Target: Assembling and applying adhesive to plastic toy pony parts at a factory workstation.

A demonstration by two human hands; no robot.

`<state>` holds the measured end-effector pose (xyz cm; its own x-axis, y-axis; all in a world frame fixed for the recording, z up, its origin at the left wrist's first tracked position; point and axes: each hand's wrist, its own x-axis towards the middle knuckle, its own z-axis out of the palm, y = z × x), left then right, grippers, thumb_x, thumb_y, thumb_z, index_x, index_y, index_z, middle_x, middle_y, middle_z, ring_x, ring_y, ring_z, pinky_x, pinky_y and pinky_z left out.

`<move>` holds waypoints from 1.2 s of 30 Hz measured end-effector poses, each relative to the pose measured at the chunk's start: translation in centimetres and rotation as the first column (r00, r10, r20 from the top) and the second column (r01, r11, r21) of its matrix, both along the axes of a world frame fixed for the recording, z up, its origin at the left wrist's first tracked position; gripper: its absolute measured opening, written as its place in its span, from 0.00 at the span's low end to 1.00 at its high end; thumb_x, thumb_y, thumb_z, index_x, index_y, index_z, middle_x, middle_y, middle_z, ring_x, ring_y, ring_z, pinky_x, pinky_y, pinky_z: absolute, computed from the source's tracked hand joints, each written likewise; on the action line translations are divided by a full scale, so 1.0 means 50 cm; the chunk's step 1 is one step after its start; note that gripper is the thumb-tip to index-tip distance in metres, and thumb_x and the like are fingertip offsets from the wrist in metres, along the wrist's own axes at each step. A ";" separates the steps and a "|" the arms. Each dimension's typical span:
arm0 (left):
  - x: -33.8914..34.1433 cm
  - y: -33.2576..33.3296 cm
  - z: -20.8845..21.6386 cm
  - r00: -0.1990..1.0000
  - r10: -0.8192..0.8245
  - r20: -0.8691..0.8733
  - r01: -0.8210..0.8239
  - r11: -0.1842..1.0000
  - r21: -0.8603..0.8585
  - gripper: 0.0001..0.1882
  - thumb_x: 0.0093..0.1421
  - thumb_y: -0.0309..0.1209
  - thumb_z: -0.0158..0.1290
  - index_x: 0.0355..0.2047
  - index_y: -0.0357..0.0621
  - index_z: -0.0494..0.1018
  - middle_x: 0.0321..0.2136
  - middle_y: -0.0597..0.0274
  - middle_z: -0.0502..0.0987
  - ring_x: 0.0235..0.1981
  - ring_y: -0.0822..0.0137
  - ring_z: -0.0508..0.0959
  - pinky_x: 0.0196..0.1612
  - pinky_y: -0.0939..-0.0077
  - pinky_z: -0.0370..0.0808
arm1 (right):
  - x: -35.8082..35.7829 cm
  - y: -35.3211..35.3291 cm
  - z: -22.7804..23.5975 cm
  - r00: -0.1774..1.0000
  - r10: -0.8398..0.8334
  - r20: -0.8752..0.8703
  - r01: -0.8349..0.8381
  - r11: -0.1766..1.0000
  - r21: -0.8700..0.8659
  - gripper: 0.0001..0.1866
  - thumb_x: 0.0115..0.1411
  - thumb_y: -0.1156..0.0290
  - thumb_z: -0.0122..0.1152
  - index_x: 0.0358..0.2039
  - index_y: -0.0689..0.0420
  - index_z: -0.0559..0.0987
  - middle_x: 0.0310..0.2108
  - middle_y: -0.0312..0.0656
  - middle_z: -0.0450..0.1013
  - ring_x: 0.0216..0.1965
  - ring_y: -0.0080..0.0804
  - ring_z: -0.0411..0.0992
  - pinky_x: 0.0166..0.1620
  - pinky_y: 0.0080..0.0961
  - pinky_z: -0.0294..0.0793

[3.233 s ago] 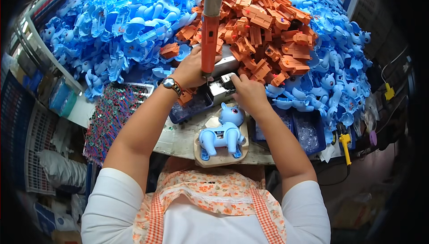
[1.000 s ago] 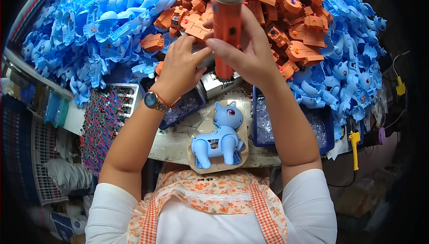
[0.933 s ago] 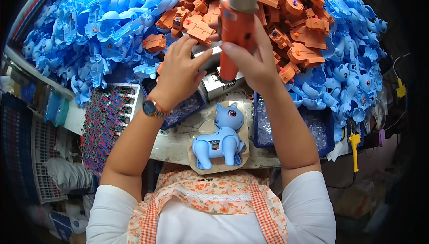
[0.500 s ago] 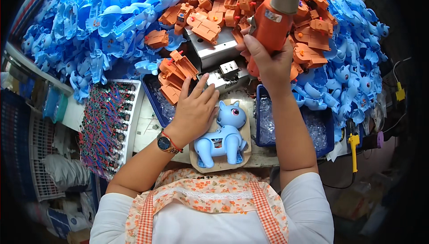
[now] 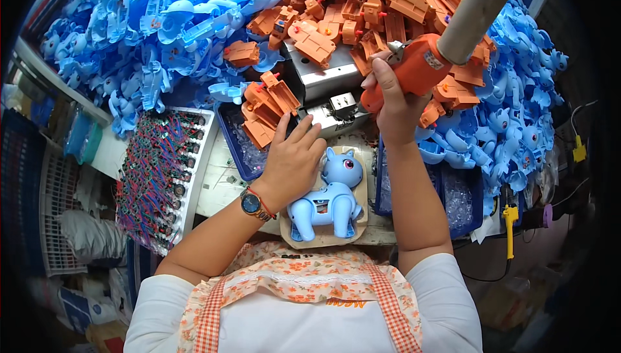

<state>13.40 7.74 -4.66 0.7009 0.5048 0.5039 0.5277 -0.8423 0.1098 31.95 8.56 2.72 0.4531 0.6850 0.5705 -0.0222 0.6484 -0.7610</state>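
A blue plastic toy animal (image 5: 331, 199) lies on its side on a small tan board (image 5: 304, 235) at the near edge of the bench. My left hand (image 5: 292, 161), with a wristwatch, rests flat beside the toy's head, fingers spread. My right hand (image 5: 389, 102) grips an orange hanging power screwdriver (image 5: 414, 71) that hangs from a grey tube (image 5: 477, 7), held up to the right of a small metal fixture (image 5: 336, 106).
Heaps of orange plastic parts (image 5: 362, 3) and blue toy shells (image 5: 149, 36) cover the back of the bench. A white tray of wired parts (image 5: 155, 172) lies at the left. Blue bins (image 5: 453, 201) holding small clear parts flank the toy.
My left hand came down from the screwdriver to the toy's side. My right hand swung the screwdriver up and to the right, away from the fixture.
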 end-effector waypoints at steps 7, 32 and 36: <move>-0.008 -0.002 -0.002 0.999 0.029 -0.013 -0.029 0.999 -0.029 0.09 0.52 0.27 0.57 0.35 0.42 0.73 0.53 0.55 0.76 0.61 0.53 0.69 0.68 0.43 0.51 | -0.034 0.013 -0.012 0.999 0.006 -0.032 -0.004 0.999 0.053 0.09 0.61 0.76 0.61 0.41 0.63 0.76 0.30 0.39 0.76 0.24 0.22 0.74 0.32 0.20 0.74; -0.151 -0.142 -0.018 0.945 -0.068 0.321 0.252 0.778 -0.576 0.30 0.45 0.27 0.62 0.53 0.45 0.75 0.51 0.49 0.72 0.55 0.47 0.72 0.57 0.56 0.70 | -0.019 -0.126 0.034 0.949 0.315 -0.006 -0.306 0.916 -0.261 0.26 0.60 0.60 0.68 0.50 0.64 0.70 0.33 0.46 0.77 0.19 0.23 0.71 0.22 0.18 0.71; -0.150 -0.144 -0.035 0.939 -0.015 0.343 0.214 0.807 -0.551 0.31 0.42 0.26 0.65 0.51 0.47 0.77 0.45 0.52 0.72 0.51 0.49 0.72 0.54 0.57 0.71 | -0.027 -0.130 0.029 0.953 0.286 0.101 -0.269 0.951 -0.150 0.27 0.59 0.61 0.70 0.51 0.65 0.70 0.34 0.46 0.76 0.19 0.22 0.71 0.23 0.17 0.72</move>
<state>5.89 0.53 -6.43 0.6310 0.6945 0.3457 0.2861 -0.6226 0.7284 30.59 2.07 4.16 0.1682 0.8473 0.5038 -0.0905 0.5222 -0.8480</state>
